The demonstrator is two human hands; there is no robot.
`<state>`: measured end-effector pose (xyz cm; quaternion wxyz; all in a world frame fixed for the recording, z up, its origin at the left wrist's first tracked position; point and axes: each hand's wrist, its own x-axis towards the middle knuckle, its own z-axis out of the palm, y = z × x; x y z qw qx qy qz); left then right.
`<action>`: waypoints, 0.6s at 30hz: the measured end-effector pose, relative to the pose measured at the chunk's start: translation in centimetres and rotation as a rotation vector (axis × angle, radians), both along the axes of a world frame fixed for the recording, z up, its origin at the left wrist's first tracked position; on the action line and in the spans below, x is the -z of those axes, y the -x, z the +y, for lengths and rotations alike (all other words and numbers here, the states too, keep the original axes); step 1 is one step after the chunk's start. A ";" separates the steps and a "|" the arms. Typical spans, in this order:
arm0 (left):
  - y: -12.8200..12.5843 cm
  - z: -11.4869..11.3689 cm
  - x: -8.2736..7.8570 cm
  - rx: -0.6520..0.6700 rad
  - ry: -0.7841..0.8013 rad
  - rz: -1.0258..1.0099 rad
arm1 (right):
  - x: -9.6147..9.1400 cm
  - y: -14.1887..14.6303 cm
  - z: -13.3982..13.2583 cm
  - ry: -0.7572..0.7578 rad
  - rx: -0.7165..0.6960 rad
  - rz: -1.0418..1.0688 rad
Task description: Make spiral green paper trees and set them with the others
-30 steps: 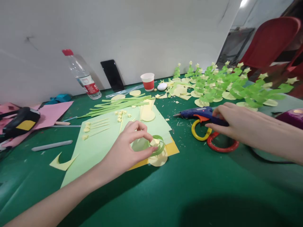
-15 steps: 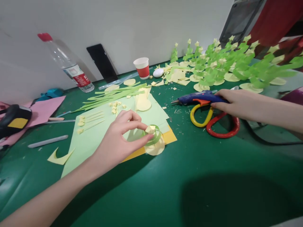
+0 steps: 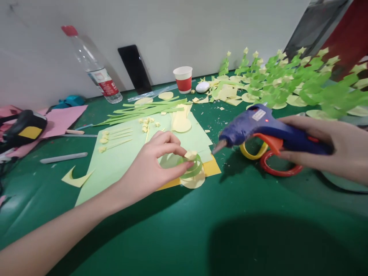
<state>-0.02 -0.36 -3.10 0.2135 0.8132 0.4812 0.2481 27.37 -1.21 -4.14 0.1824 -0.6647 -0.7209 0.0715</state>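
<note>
Pinching a paper star (image 3: 190,155) between thumb and forefinger of the left hand (image 3: 151,161), atop a green curl (image 3: 197,168) and round base (image 3: 196,182). Gripping a blue glue gun (image 3: 247,124) in the right hand (image 3: 343,145), over scissors (image 3: 281,173). Farther back, a cup (image 3: 184,85) and paper plants (image 3: 287,84).

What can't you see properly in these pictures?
All in the head view:
Scissors: most of the blades, hidden behind the glue gun and right hand.
Bottle label: small print too blurred to read.
White sticker on the glue gun: writing too small.
Rightmost paper plants: cut off by the right edge.
</note>
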 end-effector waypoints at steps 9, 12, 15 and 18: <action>0.2 0.0 0.6 0.003 -0.011 -0.011 | 2.0 2.3 -2.1 0.026 -0.159 0.012; 0.3 -0.1 0.5 -0.005 0.003 -0.031 | 2.4 2.6 -2.1 -0.037 -0.169 -0.029; 0.4 -0.1 0.4 -0.023 0.011 -0.042 | 2.5 2.7 -2.0 -0.059 -0.178 -0.029; 0.6 0.1 0.3 -0.028 0.007 -0.045 | 2.3 3.1 -2.1 -0.037 -0.176 -0.032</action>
